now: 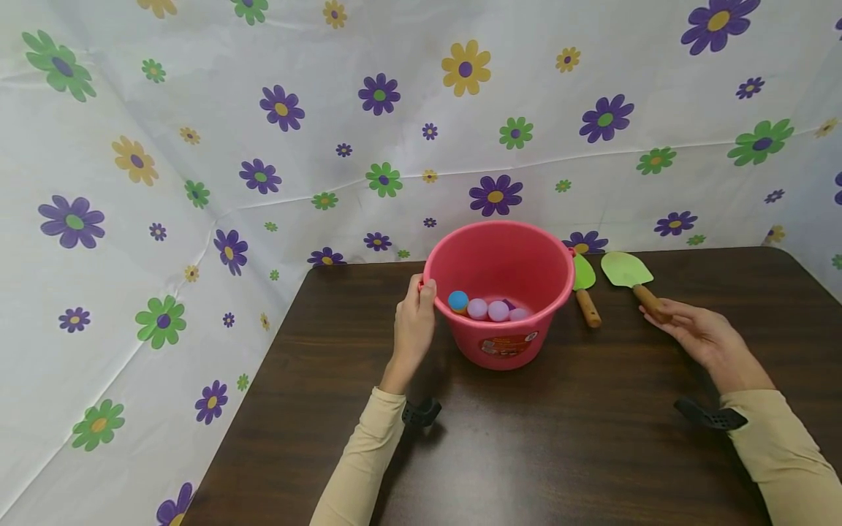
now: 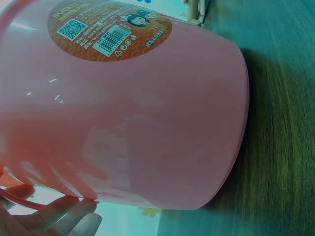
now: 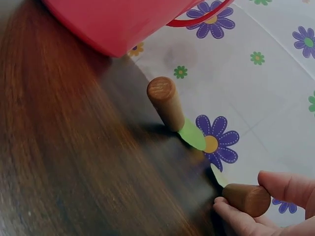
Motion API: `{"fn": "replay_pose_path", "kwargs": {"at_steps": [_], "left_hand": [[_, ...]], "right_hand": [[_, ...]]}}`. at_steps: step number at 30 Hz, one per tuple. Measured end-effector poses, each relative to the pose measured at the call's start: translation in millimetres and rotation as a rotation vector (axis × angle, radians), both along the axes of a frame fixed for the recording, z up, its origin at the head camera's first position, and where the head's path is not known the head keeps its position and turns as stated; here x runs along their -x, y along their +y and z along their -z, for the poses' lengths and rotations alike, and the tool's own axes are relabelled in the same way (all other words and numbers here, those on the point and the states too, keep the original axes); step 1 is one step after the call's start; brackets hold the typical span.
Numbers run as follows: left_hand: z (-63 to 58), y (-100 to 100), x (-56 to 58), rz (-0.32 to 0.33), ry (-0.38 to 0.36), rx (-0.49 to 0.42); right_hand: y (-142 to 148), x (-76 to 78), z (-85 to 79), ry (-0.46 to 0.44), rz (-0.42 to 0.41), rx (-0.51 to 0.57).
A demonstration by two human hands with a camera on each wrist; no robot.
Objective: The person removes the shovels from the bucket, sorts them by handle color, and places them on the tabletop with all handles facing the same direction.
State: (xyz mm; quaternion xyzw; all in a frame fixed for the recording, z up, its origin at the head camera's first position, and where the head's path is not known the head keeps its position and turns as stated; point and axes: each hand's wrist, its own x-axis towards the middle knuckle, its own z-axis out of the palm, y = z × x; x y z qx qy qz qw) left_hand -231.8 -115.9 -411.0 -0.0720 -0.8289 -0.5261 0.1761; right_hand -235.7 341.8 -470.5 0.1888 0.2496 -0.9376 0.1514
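A pink-red plastic bucket (image 1: 503,340) stands upright on the table, with several balls inside, among them a blue ball (image 1: 457,300) and pale pink ones. My left hand (image 1: 414,325) grips the bucket's left edge, thumb over the rim. In the left wrist view its fingers (image 2: 74,214) lie against the bucket's outer wall by the thin bail. My right hand (image 1: 704,336) pinches the wooden handle end of a light green garden trowel (image 1: 626,270) between thumb and fingers. A second green trowel (image 1: 588,307) lies between that one and the bucket, touched by neither hand.
The dark wooden table (image 1: 526,453) ends at the back against a white flower-print sheet (image 1: 421,109), which also runs along the left side. The bucket's bail (image 3: 197,22) hangs low behind it in the right wrist view.
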Motion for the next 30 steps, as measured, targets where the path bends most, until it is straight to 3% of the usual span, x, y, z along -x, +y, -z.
{"fn": "replay_pose_path", "kwargs": {"at_steps": [15, 22, 30], "left_hand": [[-2.1, 0, -1.1, -0.009, 0.004, 0.005], [-0.7, 0, -0.2, -0.002, 0.002, 0.004], [-1.3, 0, -0.7, -0.009, 0.011, 0.012]], "right_hand": [[-12, -5.4, -4.7, 0.213, -0.034, -0.555], [-11, -7.2, -3.1, 0.269, -0.074, -0.721], [-14, -6.7, -1.6, 0.285, -0.107, -1.003]]}}
